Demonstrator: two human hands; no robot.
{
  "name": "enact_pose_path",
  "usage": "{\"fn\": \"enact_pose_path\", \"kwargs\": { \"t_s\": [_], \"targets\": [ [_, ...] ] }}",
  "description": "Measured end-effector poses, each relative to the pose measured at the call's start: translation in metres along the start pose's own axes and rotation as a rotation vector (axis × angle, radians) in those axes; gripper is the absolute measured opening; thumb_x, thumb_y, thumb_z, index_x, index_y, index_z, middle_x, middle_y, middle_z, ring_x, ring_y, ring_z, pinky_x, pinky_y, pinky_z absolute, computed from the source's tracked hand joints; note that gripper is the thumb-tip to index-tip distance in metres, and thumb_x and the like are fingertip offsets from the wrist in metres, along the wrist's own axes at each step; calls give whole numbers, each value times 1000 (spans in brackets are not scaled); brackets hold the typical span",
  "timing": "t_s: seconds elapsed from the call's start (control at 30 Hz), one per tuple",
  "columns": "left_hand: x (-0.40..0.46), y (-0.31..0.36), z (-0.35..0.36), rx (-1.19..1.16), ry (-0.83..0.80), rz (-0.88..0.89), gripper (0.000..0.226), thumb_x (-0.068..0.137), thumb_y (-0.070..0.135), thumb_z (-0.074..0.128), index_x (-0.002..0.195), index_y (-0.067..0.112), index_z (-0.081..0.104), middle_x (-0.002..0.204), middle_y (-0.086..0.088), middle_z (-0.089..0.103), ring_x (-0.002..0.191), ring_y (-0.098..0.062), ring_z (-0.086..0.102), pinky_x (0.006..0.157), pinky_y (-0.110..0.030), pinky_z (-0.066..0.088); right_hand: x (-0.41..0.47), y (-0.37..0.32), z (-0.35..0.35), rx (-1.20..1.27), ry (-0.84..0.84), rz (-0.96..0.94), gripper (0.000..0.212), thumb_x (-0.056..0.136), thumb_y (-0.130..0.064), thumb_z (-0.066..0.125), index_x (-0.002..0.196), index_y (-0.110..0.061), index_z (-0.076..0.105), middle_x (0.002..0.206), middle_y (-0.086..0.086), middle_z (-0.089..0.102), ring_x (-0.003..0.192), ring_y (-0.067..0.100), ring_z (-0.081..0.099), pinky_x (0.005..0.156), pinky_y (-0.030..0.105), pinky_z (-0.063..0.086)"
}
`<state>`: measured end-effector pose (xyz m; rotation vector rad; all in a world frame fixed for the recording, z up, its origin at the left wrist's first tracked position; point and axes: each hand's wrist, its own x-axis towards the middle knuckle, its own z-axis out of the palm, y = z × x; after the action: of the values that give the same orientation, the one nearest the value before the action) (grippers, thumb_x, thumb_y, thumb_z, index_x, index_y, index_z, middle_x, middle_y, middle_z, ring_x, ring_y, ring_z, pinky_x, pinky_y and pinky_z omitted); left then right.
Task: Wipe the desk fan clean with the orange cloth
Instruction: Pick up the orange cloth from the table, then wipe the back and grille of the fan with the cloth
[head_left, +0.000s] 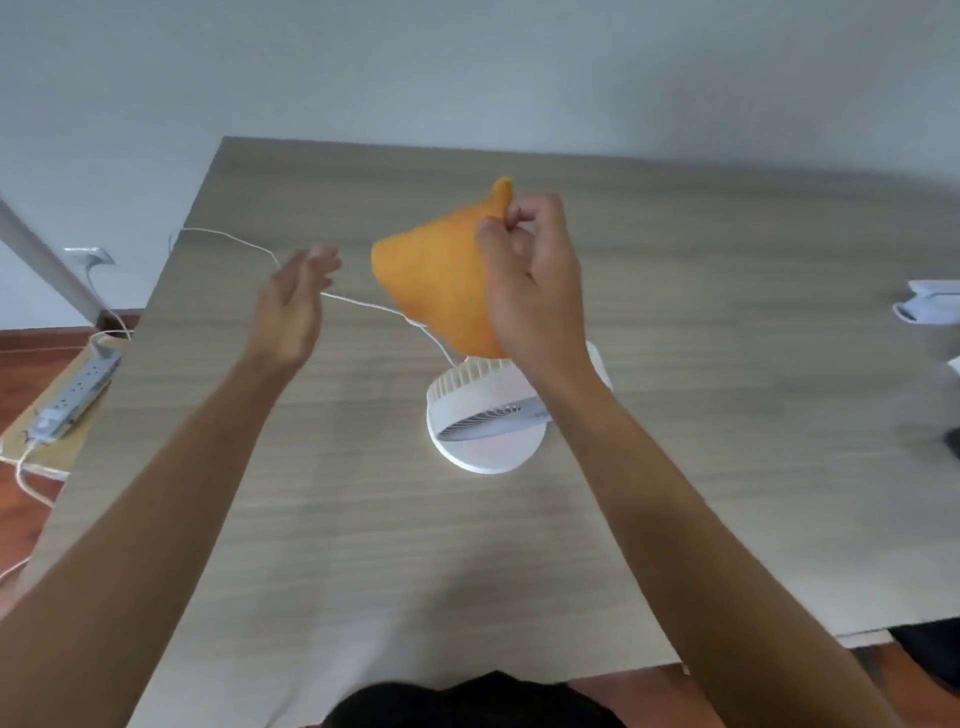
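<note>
A small white desk fan (480, 415) stands on its round base in the middle of the wooden desk (363, 519). My right hand (530, 280) is raised above the fan and pinches a corner of the orange cloth (436, 275), which hangs down in front of the fan's top. To the left, my left hand (296, 306) hovers in the air, fingers apart and holding nothing, a short way from the cloth. The fan's thin white cord (363, 304) runs from behind the cloth across the desk to its left edge.
A white power strip (78, 395) lies on a low cardboard surface left of the desk, with cables on the floor. White objects (930, 306) sit at the desk's far right edge. A grey wall stands behind the desk.
</note>
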<state>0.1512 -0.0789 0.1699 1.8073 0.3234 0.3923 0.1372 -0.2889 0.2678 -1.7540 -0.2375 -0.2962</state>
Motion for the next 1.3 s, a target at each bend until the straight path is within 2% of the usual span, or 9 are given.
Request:
{"fn": "enact_pose_path", "kwargs": {
  "t_s": [0.17, 0.37, 0.47, 0.57, 0.7, 0.87, 1.03, 1.17, 1.3],
  "targets": [
    [-21, 19, 54, 42, -230, 131, 38, 97, 48, 44, 114, 24, 68, 111, 7, 71, 106, -13, 64, 95, -30, 47, 2, -12, -73, 230, 138, 88, 8, 97, -19, 54, 92, -19, 47, 61, -13, 57, 55, 4, 48, 53, 20, 39],
    [-44, 12, 99, 96, -467, 84, 29, 100, 32, 50, 114, 17, 71, 114, 9, 71, 100, 2, 63, 78, -2, 42, -17, 12, -137, 224, 273, 44, 11, 99, -17, 50, 93, -23, 43, 71, -17, 63, 65, 2, 53, 62, 23, 42],
    [-42, 4, 110, 94, -532, 15, 27, 99, 33, 51, 113, 22, 71, 107, 10, 73, 101, 0, 64, 82, -13, 42, -35, 26, -147, 37, 278, -43, 14, 101, -14, 47, 95, -24, 40, 74, -15, 62, 68, 4, 52, 64, 22, 41],
    [-37, -1, 119, 112, -554, -27, 23, 97, 33, 55, 107, 25, 73, 103, 12, 71, 92, 5, 60, 76, -9, 39, -48, 50, -138, -126, 228, -23, 16, 101, -16, 48, 96, -29, 41, 74, 16, 57, 68, 19, 51, 62, 33, 41],
    [-28, -2, 124, 116, -594, -61, 21, 95, 33, 57, 104, 27, 75, 94, 21, 69, 78, 16, 57, 64, 0, 37, -57, 83, -118, -217, 150, 65, 8, 99, -20, 52, 101, -23, 46, 88, 3, 63, 84, 17, 64, 74, 38, 52],
    [-26, 0, 127, 92, -646, -89, 26, 91, 45, 56, 100, 31, 77, 96, 20, 73, 99, 2, 62, 83, -17, 40, -62, 106, -101, -209, 56, 119, 9, 99, -28, 50, 102, -22, 44, 94, 16, 61, 85, 38, 61, 75, 57, 49],
    [-23, -1, 131, 76, -691, -60, 46, 76, 67, 53, 101, 36, 77, 102, 22, 71, 96, 0, 62, 84, -24, 44, -61, 117, -88, -232, 82, 202, 26, 95, -34, 57, 114, -20, 47, 97, -8, 66, 89, 9, 65, 75, 33, 56],
    [-23, -6, 130, 63, -701, 40, 47, 75, 67, 54, 103, 36, 76, 93, 14, 69, 83, -4, 60, 75, -16, 43, -62, 130, -83, -309, 55, 222, 31, 98, -41, 47, 124, -25, 52, 88, -5, 67, 73, 9, 63, 61, 23, 48],
    [-25, -12, 132, 39, -679, 98, 31, 77, 59, 60, 99, 42, 74, 84, 12, 65, 79, -4, 58, 72, -12, 42, -66, 143, -79, -435, 40, 107, 42, 104, -34, 37, 143, -20, 47, 110, 2, 66, 80, 2, 56, 68, 9, 40]
  ]
}}
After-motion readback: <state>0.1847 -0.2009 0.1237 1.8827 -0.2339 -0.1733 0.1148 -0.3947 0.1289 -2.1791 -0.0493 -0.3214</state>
